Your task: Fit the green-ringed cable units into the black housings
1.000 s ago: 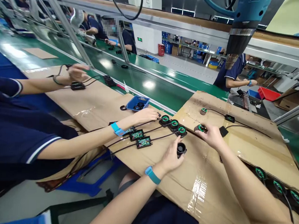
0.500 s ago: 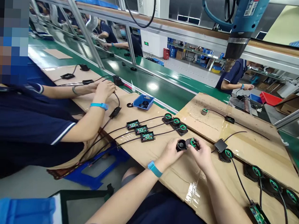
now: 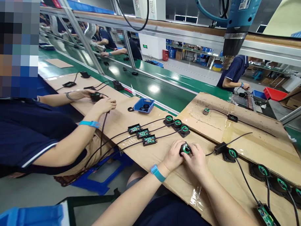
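Observation:
Over the cardboard, my left hand (image 3: 174,155) is closed around a black round housing (image 3: 181,151). My right hand (image 3: 196,158) pinches a round part with a green ring-shaped circuit board (image 3: 186,148), which sits at the housing's mouth. How deep it sits is hidden by my fingers. To the right of my right hand, a small black box (image 3: 220,147) lies on its cable. Left of my hands, several open black boxes with circuit boards (image 3: 149,140) are wired to black round housings with green boards (image 3: 183,130).
Cardboard (image 3: 160,172) covers the bench. A blue bin (image 3: 144,105) holds black rings. More wired housings (image 3: 263,171) and an open circuit box (image 3: 270,218) line the right. A power driver (image 3: 236,30) hangs overhead. At left, a co-worker's hands (image 3: 103,104) hold a black part.
My right hand has brought the round green-board part left onto the housing in my left hand; they were side by side. The small box at right has turned. The co-worker has lifted a black part.

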Demonstrator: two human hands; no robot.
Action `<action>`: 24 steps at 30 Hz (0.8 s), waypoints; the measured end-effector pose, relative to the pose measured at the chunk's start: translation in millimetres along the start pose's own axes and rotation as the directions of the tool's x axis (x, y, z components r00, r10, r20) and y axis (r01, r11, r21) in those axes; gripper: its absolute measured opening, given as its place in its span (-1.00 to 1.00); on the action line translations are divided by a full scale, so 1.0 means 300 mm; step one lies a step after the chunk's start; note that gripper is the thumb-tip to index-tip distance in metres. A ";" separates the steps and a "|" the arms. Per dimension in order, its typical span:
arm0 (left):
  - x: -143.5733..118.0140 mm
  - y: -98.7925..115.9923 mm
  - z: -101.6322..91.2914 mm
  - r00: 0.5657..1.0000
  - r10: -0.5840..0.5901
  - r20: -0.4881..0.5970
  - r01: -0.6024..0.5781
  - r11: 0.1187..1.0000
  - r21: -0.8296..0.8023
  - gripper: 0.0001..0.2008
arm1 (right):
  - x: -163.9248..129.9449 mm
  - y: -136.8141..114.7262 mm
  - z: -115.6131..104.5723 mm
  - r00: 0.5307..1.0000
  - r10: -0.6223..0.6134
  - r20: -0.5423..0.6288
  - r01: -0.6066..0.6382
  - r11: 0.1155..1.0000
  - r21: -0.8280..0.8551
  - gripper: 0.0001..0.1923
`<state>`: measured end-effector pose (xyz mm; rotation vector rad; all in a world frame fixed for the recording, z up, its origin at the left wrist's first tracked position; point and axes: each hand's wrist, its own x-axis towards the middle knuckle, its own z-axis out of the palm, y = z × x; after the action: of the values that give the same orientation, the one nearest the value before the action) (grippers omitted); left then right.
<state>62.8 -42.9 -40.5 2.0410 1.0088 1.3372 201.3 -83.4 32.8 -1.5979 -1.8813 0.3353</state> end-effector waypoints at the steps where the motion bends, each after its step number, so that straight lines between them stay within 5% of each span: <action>1: 0.000 0.003 -0.002 1.000 -0.007 0.017 0.007 1.000 -0.010 -0.57 | -0.001 -0.001 0.000 1.000 0.020 0.014 -0.019 1.000 -0.007 -0.70; 7: -0.002 0.001 -0.002 0.996 -0.089 0.023 0.090 0.995 -0.041 -0.63 | -0.012 0.010 0.022 1.000 0.007 -0.009 -0.008 0.997 -0.075 -0.59; 12: 0.009 0.008 0.001 0.988 -0.144 0.047 0.148 0.983 -0.105 -0.60 | -0.006 0.063 0.035 0.994 -0.046 0.097 0.055 0.995 -0.087 -0.64; 14: 0.010 0.013 0.000 0.983 -0.149 0.107 0.158 0.984 -0.078 -0.49 | 0.000 0.083 0.024 0.991 -0.041 0.128 0.057 0.991 -0.125 -0.64; 16: 0.009 0.011 -0.001 0.981 -0.144 0.129 0.153 0.986 -0.060 -0.15 | 0.008 0.096 -0.002 0.994 -0.048 0.103 0.065 0.984 -0.167 -0.60; 18: 0.004 0.004 -0.002 0.988 -0.127 0.091 0.138 0.984 -0.116 0.18 | 0.011 0.105 -0.035 0.998 -0.057 -0.024 0.051 0.977 -0.208 -0.55; 21: -0.004 0.000 -0.007 0.991 -0.134 -0.025 0.124 0.960 -0.253 0.17 | 0.007 0.124 -0.060 0.973 -0.072 -0.219 0.011 0.962 -0.272 -0.52; 24: -0.008 0.008 -0.019 0.977 -0.198 -0.084 0.164 0.938 -0.305 0.04 | 0.000 0.156 -0.036 0.991 -0.079 -0.108 0.036 0.934 -0.355 -0.48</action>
<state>57.6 -46.3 -37.8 1.6258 0.9526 1.4233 244.8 -74.9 14.2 -1.7422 -1.9689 -0.1326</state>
